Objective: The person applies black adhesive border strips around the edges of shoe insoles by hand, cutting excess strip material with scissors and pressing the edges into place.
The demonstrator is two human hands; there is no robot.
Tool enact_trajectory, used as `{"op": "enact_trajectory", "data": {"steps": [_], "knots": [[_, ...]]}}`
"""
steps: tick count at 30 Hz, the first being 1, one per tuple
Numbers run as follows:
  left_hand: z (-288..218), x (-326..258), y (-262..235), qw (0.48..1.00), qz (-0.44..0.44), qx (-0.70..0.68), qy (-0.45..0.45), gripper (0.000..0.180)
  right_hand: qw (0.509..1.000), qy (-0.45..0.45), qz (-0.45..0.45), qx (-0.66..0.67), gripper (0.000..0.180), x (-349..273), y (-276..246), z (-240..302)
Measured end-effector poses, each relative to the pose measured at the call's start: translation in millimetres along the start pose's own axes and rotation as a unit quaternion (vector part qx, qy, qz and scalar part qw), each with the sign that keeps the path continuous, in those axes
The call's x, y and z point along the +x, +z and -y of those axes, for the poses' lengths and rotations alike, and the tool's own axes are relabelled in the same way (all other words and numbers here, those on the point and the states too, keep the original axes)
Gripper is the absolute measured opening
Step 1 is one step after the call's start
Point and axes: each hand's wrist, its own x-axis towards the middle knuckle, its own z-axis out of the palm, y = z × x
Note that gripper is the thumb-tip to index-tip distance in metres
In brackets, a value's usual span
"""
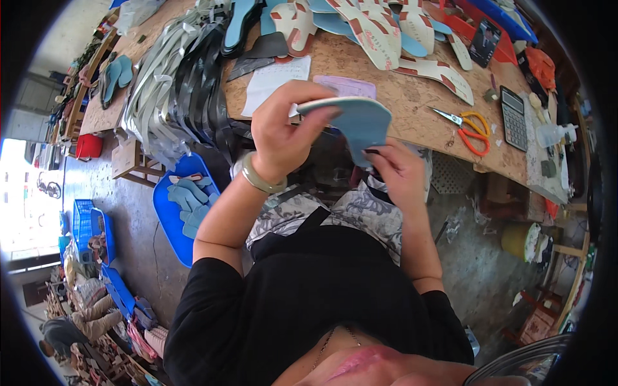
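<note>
A light blue shoe insole (364, 122) with a pale edge is held up over the table's near edge, in front of my body. My left hand (283, 132), with a pale green bangle at its wrist, grips the wide end, thumb on the blue face. My right hand (400, 172) pinches the narrower lower end. A small dark bit shows at its fingertips; I cannot tell what it is. Behind the insole lie a handwritten sheet (273, 80) and a pinkish-purple pad (347, 85), partly covered.
White-and-brown insoles (444, 77) and bundles of grey and black strips (158, 90) lie on the wooden table (412, 119). To the right are orange-handled scissors (473, 132), a calculator (514, 116) and a phone (485, 42). A blue basin (168, 212) of insoles stands on the floor at left.
</note>
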Motion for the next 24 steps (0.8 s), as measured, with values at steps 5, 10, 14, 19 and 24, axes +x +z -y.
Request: {"op": "enact_trajectory", "data": {"steps": [5, 10, 14, 19, 24], "knots": [[33.1, -43.1, 33.3, 0.849, -0.081, -0.384, -0.354, 0.038, 0.932, 0.229, 0.089, 0.265, 0.015, 1.8, 33.2, 21.7], [31.7, -27.5, 14.4, 0.774, -0.101, -0.501, -0.374, 0.028, 0.929, 0.219, 0.028, 0.297, 0.017, 13.5, 4.5, 20.6], [30.9, -37.2, 18.0, 0.726, -0.117, -0.540, -0.409, 0.025, 0.946, 0.140, -0.018, 0.290, 0.017, 25.7, -6.5, 16.2], [31.5, -54.5, 28.7, 0.709, -0.129, -0.527, -0.451, 0.037, 0.921, 0.156, -0.077, 0.349, 0.016, 33.6, 15.8, 34.1], [41.2, -70.4, 30.8, 0.715, -0.062, -0.619, -0.319, 0.028, 0.941, 0.085, -0.005, 0.328, 0.009, 32.4, 15.9, 39.0]]}}
